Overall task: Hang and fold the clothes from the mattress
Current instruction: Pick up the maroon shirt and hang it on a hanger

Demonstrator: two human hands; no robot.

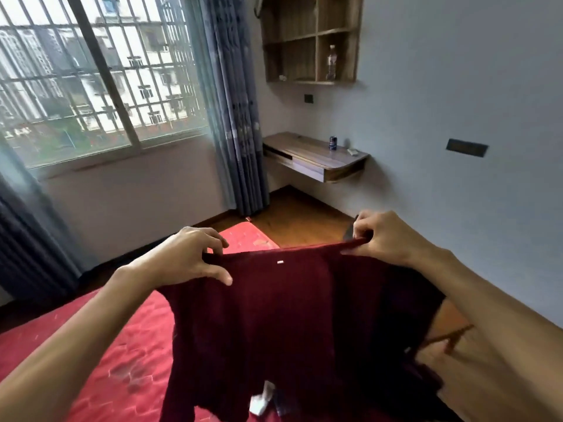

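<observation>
A dark red top (283, 324) is pinched taut above the mattress (100, 345) by the left hand (189, 257) and right hand (387, 239), neither hung nor folded yet.

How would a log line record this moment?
left hand: pinches maroon garment | right hand: pinches it too | spread above red mattress
</observation>
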